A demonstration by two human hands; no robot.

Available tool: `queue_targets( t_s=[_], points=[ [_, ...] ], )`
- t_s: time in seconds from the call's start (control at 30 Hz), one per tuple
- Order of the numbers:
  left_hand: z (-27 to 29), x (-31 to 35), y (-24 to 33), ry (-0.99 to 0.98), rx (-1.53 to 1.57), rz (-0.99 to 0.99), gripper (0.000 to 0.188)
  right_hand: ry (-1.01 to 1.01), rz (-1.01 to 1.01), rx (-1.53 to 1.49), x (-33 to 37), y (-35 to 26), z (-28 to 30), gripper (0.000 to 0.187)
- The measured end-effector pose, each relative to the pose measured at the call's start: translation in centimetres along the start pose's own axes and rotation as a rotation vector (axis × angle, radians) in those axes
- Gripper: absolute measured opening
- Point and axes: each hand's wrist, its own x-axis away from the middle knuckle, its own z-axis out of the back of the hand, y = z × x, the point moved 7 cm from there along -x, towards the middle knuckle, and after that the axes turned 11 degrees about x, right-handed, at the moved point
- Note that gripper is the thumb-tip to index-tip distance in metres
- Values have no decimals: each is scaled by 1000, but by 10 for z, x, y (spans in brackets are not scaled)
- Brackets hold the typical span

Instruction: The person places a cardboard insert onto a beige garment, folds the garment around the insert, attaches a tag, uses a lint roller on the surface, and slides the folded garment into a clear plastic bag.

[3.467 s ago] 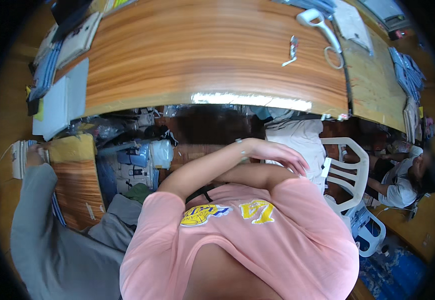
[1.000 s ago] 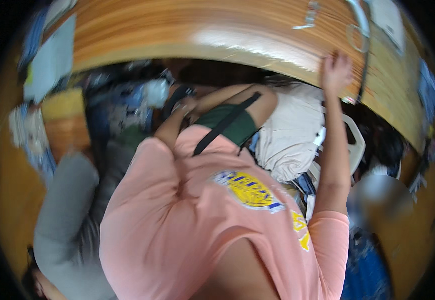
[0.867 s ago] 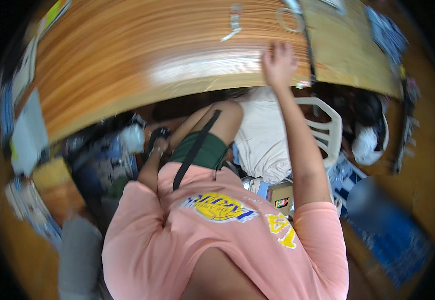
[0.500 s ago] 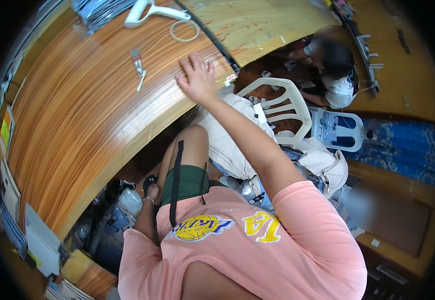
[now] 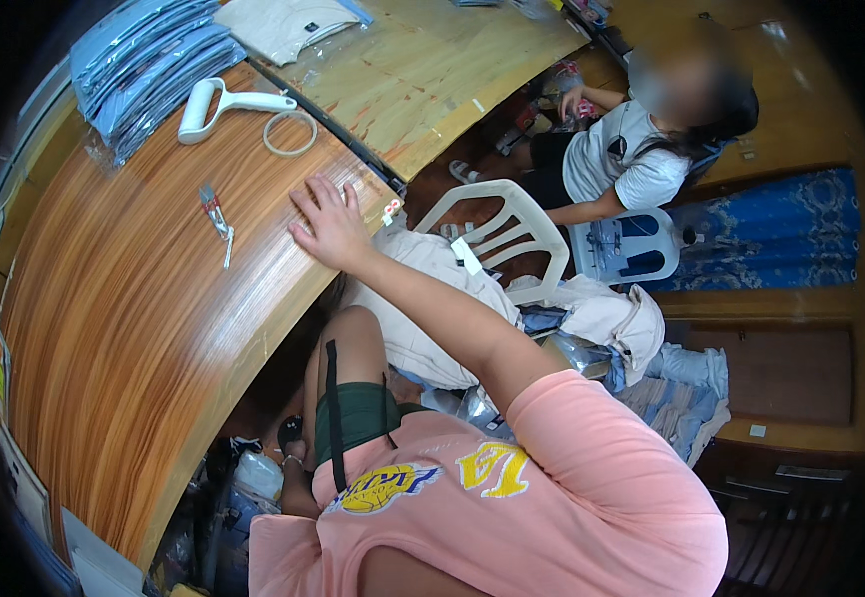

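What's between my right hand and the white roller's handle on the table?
In the head view, a pale ring lies between your right hand and the white roller's handle, with wood-grain tabletop showing around it.

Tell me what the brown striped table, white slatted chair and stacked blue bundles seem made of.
Brown striped table: probably wood or laminate, glossy, by grain and sheen. White slatted chair: likely moulded plastic, smooth, slats merging into frame. Stacked blue bundles: apparently folded cloth in shiny clear plastic, by crinkled glints.

Wood-striped brown tabletop (image 5: 144, 328), white roller (image 5: 250, 100), pink shirt (image 5: 611, 468), seemingly patterned blue cloth (image 5: 780, 236)
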Motion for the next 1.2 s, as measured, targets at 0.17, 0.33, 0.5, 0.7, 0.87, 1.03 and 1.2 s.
queue_targets(
  t_s=[0.17, 0.33, 0.5, 0.7, 0.87, 1.03, 1.2],
  points=[
    [0, -1, -4, 14, -27, 25, 17, 10, -3, 3, 0, -4, -1, 51],
    [0, -1, -10, 34, -58, 39, 16, -13, -6, -23, -1, -4, -1, 52],
    [-3, -2, -11, 60, -97, 39, 14, -44, -25, -12, -4, -1, -4, 51],
    [4, 11, -40, 13, 95, 140, 15, -37, -24, -33, -1, -2, -2, 51],
    [-12, 18, -63, -70, 426, 297, 16, -15, -17, -32, -2, -4, -2, 50],
    [-27, 24, -74, -127, 561, 414, 17, -48, -23, -9, 0, 1, -3, 50],
    [-37, 17, -98, -21, 607, 296, 19, -44, 7, -3, -5, -10, -3, 51]
  ],
)
